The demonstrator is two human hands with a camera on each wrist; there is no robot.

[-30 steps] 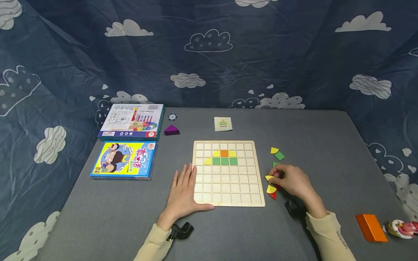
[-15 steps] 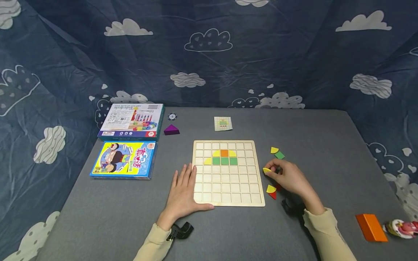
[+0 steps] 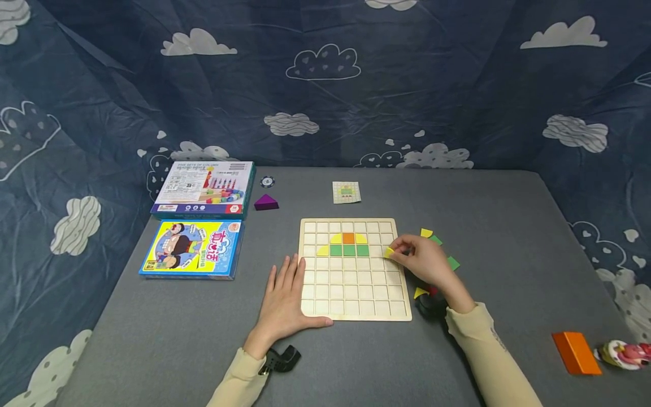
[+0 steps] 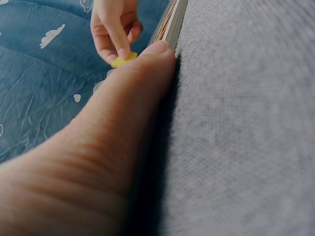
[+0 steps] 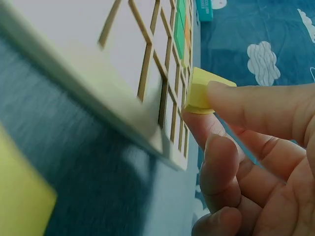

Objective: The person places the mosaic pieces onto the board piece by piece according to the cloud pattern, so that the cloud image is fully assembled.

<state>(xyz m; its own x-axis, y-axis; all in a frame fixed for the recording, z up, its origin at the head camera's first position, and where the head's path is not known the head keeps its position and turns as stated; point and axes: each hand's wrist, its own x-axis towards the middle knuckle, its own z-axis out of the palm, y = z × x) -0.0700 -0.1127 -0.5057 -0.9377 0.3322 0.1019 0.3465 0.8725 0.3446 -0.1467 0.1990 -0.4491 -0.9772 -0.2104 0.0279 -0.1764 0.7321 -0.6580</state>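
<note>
1. grid board, a pale wooden tray of square cells, lies flat near the middle of the grey tabletop; an orange square, green squares and yellow curved pieces fill a few cells in its upper rows.
2. two game boxes sit well to the left of the board: a white-and-teal box at the back and a blue-and-yellow box in front of it.
3. left hand lies flat with straight fingers on the board's near-left corner, thumb along the front edge; its grip is apart and holds nothing.
4. right hand hovers over the board's right edge, its grip clamped on a yellow piece between thumb and fingertips, just above the cells to the right of the green row. the right wrist view shows the piece pinched and off the board.
5. an orange block lies far right near the front, with a small figure just beside it.
6. a pattern card lies behind the board, and a purple triangle sits near the white-and-teal box.
7. loose pieces lie right of the board: a yellow one behind the hand, a green one beside it, another yellow one in front.
</note>
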